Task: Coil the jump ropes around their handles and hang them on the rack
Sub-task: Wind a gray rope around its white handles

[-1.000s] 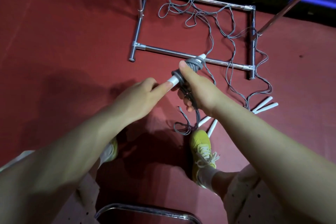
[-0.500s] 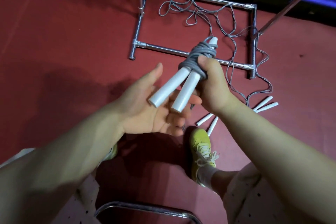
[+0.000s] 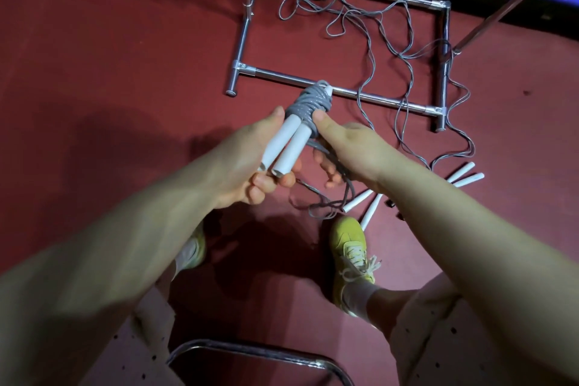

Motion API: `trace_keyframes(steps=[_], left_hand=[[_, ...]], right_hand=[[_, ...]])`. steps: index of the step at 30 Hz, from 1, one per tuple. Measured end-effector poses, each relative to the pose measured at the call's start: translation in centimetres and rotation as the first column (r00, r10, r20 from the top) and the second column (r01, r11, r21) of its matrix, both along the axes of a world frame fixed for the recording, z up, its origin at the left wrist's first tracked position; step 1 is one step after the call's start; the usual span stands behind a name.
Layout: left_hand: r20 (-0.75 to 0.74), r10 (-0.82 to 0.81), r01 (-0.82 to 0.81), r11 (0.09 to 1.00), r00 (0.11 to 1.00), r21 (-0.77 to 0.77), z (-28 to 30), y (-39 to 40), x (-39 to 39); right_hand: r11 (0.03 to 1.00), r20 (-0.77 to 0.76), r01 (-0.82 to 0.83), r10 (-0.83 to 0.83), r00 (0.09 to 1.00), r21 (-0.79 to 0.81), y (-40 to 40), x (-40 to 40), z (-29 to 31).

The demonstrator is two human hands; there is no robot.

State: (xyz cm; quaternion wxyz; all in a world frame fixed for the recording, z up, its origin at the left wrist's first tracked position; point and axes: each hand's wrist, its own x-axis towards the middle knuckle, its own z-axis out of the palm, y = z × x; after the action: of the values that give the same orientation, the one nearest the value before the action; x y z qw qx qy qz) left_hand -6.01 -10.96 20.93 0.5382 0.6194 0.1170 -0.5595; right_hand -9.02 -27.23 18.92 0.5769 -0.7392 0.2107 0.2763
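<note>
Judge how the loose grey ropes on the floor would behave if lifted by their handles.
The loose grey ropes lie in limp tangled loops, so they would probably dangle and snag on the rack base they cross. They look thin, probably light.

Single head view, looking steeply down, close over hands, floor and rack base beyond.
</note>
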Motion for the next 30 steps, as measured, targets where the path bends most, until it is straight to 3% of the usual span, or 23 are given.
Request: trace_keyframes(steps=[4,7,13,19,20,22,24,26,30], left_hand=[[0.068,0.004,-0.010,0.997,0.998,0.079,-0.2,-0.2,0.1],[0.228,-0.041,-0.011,0.975,0.973,0.221,-0.4,-0.2,0.2],[0.535,-0.202,-0.007,0.932,0.820,0.363,-1.2,0.4,0.5],[0.653,-0.275,-0.013,0.916,0.706,0.401,-1.6,0.6,0.2],[0.646,-0.261,-0.005,0.925,0.718,0.379,-1.7,0.6,0.2],[0.526,-0.131,0.011,0.974,0.841,0.226,-1.4,0.5,0.2],[0.231,-0.065,0.059,0.998,0.971,0.034,-0.8,0.5,0.2],[0.029,-0.114,0.117,0.984,0.993,-0.135,-0.4,0.4,0.1],[-0.166,-0.103,0.041,0.939,0.981,-0.341,0.6,0.1,0.0]], right_hand=[[0.997,0.007,0.067,-0.066,0.998,-0.050,0.3,0.0,-0.2],[0.995,-0.016,0.095,-0.094,0.995,0.030,0.5,0.1,-0.1],[0.969,-0.101,0.035,-0.010,0.995,0.245,0.3,0.1,-0.1],[0.973,-0.017,0.104,-0.103,0.995,0.204,0.5,0.0,-0.1],[0.971,-0.002,0.111,-0.114,0.994,0.212,0.5,0.1,-0.1],[0.955,0.034,0.144,-0.158,0.987,0.258,0.4,0.2,-0.1],[0.911,0.064,0.191,-0.229,0.971,0.365,0.2,0.4,0.1],[0.855,0.084,0.208,-0.279,0.957,0.474,0.0,0.5,0.4],[0.825,0.155,0.145,-0.270,0.950,0.546,-0.1,0.4,0.7]])
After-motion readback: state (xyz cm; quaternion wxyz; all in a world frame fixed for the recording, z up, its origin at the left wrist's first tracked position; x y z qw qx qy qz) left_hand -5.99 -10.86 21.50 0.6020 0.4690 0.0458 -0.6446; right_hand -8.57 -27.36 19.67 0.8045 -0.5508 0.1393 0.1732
